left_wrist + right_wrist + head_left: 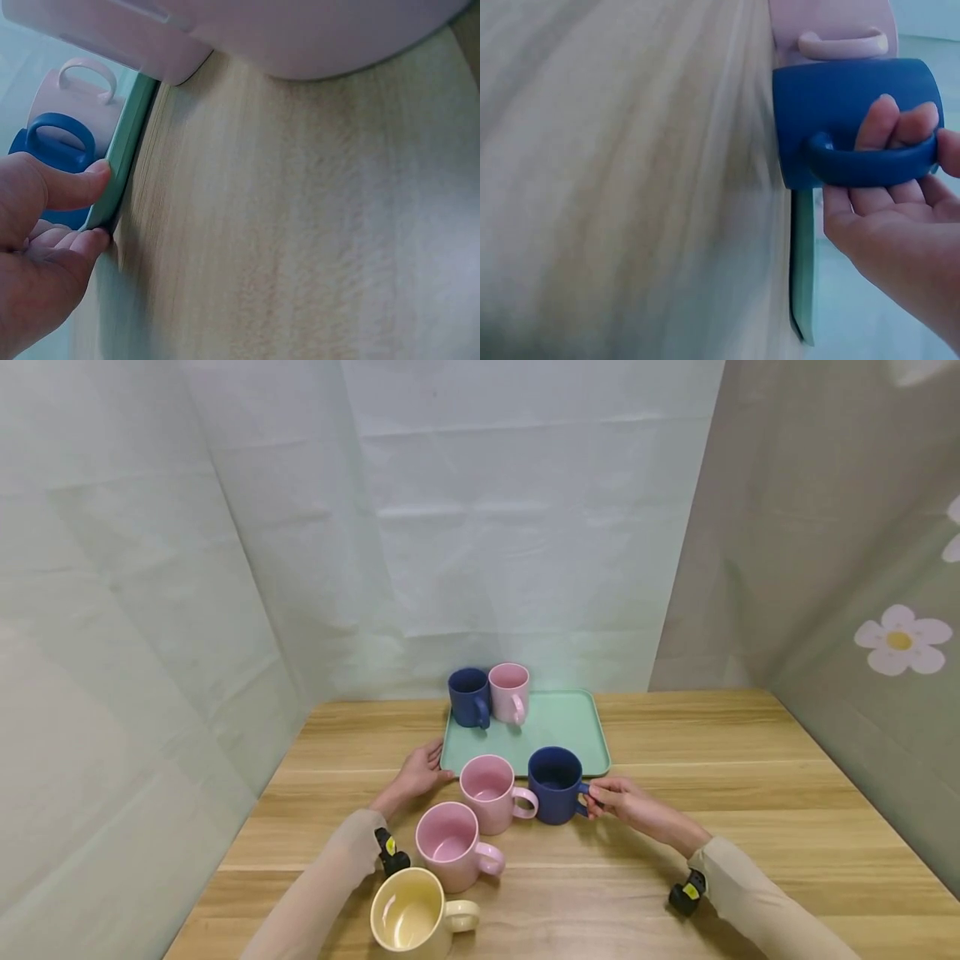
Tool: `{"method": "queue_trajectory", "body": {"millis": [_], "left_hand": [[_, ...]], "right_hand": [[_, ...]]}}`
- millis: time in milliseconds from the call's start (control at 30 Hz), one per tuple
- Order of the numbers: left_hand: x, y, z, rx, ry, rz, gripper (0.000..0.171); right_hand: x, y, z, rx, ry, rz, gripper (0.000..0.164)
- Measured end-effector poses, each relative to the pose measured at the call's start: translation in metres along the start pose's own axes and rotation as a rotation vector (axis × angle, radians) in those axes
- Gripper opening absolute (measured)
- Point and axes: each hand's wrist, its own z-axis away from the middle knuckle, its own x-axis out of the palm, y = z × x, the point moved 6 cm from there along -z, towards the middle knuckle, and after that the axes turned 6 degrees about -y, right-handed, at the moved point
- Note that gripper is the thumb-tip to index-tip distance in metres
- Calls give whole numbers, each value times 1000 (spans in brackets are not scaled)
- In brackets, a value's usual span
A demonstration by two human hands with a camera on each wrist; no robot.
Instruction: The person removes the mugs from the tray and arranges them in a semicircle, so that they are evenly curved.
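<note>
Green tray [566, 722] on wood-grained table [765, 810]; pale creased sheet [525, 543] behind

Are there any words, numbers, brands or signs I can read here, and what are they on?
None can be read.
All the mugs and the green tray show no writing.
The flowers on the cloth are just pictures.
Any marks on the yellow patches of the black wrist devices are too small to read.

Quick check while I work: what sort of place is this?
Probably a staged tabletop recording setup: hanging sheets screen three sides of a wood-grain table, and small black devices are worn just by the sleeve cuffs.
</note>
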Motion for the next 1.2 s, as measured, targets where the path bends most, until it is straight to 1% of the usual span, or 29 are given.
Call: {"method": "queue_trajectory", "body": {"millis": [67, 133, 267, 367, 500, 633, 700, 767, 1000, 1200], "left_hand": [[-1, -5, -3, -4, -3, 7, 74], [-2, -13, -7, -1, 3, 3, 75], [-2, -27, -15, 2, 22, -16, 75], [-2, -30, -17, -2, 32, -27, 75], [-2, -31, -18, -3, 41, -29, 75], [-2, -31, -18, -2, 42, -35, 75], [-3, -31, -18, -10, 44, -37, 75], [-3, -32, -18, -14, 46, -42, 75], [-3, -32, -17, -36, 51, -43, 75], [-3, -31, -16, -25, 45, -34, 75]], "right_hand": [[-1, 1, 0, 22, -9, -6, 24], [-3, 1, 0, 41, -3, -8, 25], [-10, 1, 2, 66, 38, -16, 27], [-16, 1, 4, 86, 77, -18, 26], [-22, 1, 5, 109, 140, 2, 21], [-28, -1, 5, 135, 218, 25, 21], [-31, -2, 5, 142, 240, 35, 22], [-33, -3, 3, 145, 255, 39, 21], [-40, -5, -8, 150, 265, 44, 19], [-44, -13, -20, 148, 292, 71, 18]]}}
